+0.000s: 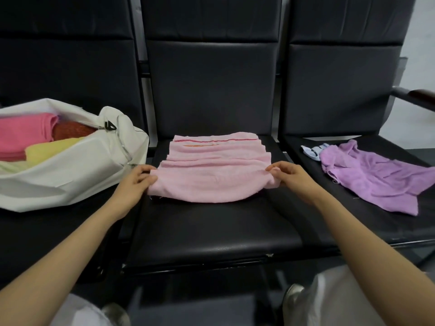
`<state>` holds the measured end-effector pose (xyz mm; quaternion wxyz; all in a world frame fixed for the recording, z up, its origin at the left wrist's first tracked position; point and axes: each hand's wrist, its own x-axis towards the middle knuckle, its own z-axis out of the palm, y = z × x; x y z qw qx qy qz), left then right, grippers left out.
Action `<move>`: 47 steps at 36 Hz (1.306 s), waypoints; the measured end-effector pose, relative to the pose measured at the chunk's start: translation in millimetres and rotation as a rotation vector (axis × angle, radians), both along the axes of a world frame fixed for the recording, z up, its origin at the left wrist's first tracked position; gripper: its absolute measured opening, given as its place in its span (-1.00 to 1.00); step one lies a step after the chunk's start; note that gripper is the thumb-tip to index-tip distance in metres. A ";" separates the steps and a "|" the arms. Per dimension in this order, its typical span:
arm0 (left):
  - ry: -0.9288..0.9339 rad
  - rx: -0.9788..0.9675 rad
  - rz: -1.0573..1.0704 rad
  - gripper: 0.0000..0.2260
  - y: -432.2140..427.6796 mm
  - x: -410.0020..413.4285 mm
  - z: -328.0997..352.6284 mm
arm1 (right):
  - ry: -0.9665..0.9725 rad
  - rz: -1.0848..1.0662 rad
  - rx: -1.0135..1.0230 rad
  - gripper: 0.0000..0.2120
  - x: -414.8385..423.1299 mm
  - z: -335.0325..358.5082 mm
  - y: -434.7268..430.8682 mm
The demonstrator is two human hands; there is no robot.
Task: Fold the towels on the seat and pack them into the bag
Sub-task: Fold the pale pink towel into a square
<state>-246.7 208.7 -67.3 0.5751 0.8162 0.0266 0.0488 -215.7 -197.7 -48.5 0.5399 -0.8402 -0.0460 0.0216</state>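
Head view: two hands' fingers (141, 171) pinch one pink towel (211, 175); two towels (372, 177) wait, four fill one bag (70, 170)

Bare forearms, no sleeves; pale trousers (334, 300) and light shoes (293, 296).

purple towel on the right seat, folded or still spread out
Spread out, not folded: the purple towel lies loose and rumpled on the right seat, neither hand touching it.

Dim, soft indoor light, wide-angle view

Dull sheen on the black seat (211, 234) cushion at lower centre; brightest patch is the pale wall at right edge. Chair lines bow toward the corners; bottom of frame is soft and blurred.
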 end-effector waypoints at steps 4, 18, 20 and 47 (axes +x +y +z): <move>-0.036 -0.171 0.180 -0.81 -2.9 1.8 12.5 | -0.007 -0.141 0.065 -0.80 1.8 10.2 -0.8; -0.252 -0.125 0.179 -0.73 -17.7 5.7 158.6 | -0.302 -0.254 -0.063 -0.68 5.4 154.7 19.8; -0.291 -0.186 0.170 -0.74 -18.7 -0.8 181.6 | -0.348 -0.252 -0.024 -0.65 -0.7 177.9 19.9; -0.076 -0.009 -0.085 -0.72 -1.1 -72.1 184.7 | -0.200 -0.024 0.059 -0.74 -58.1 177.8 -6.8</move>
